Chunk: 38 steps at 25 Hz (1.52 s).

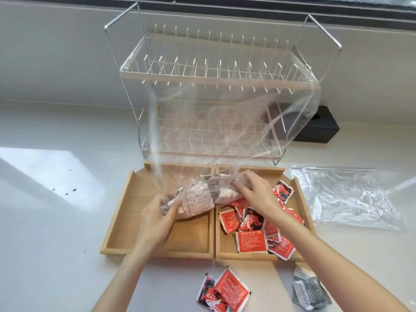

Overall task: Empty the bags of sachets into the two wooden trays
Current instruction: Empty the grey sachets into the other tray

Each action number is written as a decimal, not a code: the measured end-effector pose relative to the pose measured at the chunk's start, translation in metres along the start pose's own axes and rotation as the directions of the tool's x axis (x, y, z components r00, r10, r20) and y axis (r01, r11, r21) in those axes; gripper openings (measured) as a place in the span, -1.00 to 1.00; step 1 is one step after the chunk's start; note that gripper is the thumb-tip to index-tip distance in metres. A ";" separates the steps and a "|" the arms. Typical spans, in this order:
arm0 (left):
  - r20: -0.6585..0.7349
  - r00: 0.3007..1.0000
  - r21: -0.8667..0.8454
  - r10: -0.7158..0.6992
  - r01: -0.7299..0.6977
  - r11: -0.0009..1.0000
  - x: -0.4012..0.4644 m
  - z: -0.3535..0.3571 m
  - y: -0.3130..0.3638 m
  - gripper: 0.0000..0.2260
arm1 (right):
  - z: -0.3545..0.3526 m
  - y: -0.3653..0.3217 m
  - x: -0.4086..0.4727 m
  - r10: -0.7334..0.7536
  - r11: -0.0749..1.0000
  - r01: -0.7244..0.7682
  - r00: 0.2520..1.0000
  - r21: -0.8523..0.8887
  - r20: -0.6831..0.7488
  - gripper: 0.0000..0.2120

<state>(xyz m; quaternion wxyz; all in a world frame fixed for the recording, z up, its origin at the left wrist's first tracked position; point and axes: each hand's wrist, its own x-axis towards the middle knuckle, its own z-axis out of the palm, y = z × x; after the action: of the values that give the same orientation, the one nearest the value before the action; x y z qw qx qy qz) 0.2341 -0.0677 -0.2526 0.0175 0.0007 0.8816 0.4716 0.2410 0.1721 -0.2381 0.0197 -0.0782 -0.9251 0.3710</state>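
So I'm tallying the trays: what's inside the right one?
Red sachets lie heaped in the right tray. The right hand and the bag cover its far left corner, so anything there is hidden.

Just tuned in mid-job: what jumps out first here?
Both hands, left hand and right hand, grip a clear bag of sachets above the left tray. Red sachets fill the right tray; a few red strays lie on the counter in front.
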 end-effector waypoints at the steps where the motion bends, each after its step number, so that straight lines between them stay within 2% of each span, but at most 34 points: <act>1: -0.035 0.999 -0.002 0.025 -0.025 1.000 -0.001 -0.005 0.003 -0.90 | -0.003 -0.006 -0.001 -0.013 1.000 0.014 0.999 0.026 -0.045 -0.77; 3: -0.075 0.997 -0.095 -0.001 -0.007 0.995 -0.002 -0.017 0.008 -0.89 | -0.007 -0.017 -0.008 -0.034 0.996 0.041 0.995 0.077 -0.091 -0.71; 5: -0.072 0.992 -0.198 -0.100 0.084 0.977 -0.004 -0.028 0.010 -0.77 | -0.007 -0.024 -0.018 -0.007 0.993 0.018 0.995 0.115 -0.095 -0.72; 10: -0.013 0.968 -0.133 -0.249 0.246 0.960 -0.029 -0.043 -0.001 -0.70 | 0.012 -0.030 -0.043 0.170 0.964 -0.164 0.985 0.209 -0.009 -0.77; 13: 0.179 0.927 -0.241 -0.331 0.367 0.898 -0.048 -0.056 -0.013 -0.58 | 0.025 -0.030 -0.055 0.244 0.937 -0.249 0.968 0.245 0.050 -0.72; 16: 0.357 0.874 -0.415 -0.330 0.465 0.782 -0.065 -0.069 -0.027 -0.69 | 0.033 -0.030 -0.065 0.338 0.867 -0.370 0.929 0.333 0.152 -0.66; 19: 0.344 0.891 -0.496 -0.295 0.439 0.749 -0.073 -0.070 -0.034 -0.84 | 0.035 -0.031 -0.075 0.362 0.728 -0.465 0.885 0.504 0.294 -0.75; 21: 0.325 0.902 -0.551 -0.285 0.425 0.718 -0.075 -0.068 -0.035 -0.84 | 0.035 -0.028 -0.079 0.309 0.715 -0.442 0.895 0.542 0.322 -0.82; 23: 0.312 0.918 -0.609 -0.244 0.391 0.690 -0.074 -0.068 -0.037 -0.78 | 0.034 -0.024 -0.082 0.256 0.738 -0.417 0.900 0.530 0.351 -0.66; 25: 0.289 0.936 -0.608 -0.203 0.343 0.716 -0.075 -0.068 -0.039 -0.65 | 0.034 -0.023 -0.085 0.251 0.762 -0.413 0.899 0.498 0.359 -0.57; 27: 0.232 0.954 -0.505 -0.190 0.285 0.815 -0.078 -0.067 -0.042 -0.56 | 0.034 -0.022 -0.089 0.246 0.831 -0.376 0.909 0.411 0.335 -0.58; 30: 0.053 0.979 -0.291 -0.195 0.202 0.935 -0.081 -0.069 -0.042 -0.59 | 0.032 -0.025 -0.090 0.218 0.880 -0.316 0.932 0.356 0.289 -0.61; 32: -0.066 0.995 -0.142 -0.081 0.071 0.987 -0.080 -0.074 -0.038 -0.66 | 0.025 -0.032 -0.086 0.184 0.912 -0.250 0.958 0.324 0.220 -0.62; 35: -0.155 0.983 0.001 0.100 -0.101 0.995 -0.075 -0.088 -0.027 -0.78 | 0.008 -0.047 -0.078 0.146 0.889 -0.203 0.975 0.411 0.167 -0.65; 38: -0.204 0.965 0.031 0.164 -0.161 0.986 -0.063 -0.110 -0.016 -0.71 | -0.007 -0.066 -0.067 0.112 0.889 -0.165 0.983 0.426 0.147 -0.77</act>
<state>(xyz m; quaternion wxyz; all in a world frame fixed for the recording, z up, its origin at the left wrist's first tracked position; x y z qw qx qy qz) 0.2942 -0.1690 -0.2036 -0.1126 0.0245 0.8790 0.4628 0.2995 0.1192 -0.1855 -0.0449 -0.1153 -0.8099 0.5733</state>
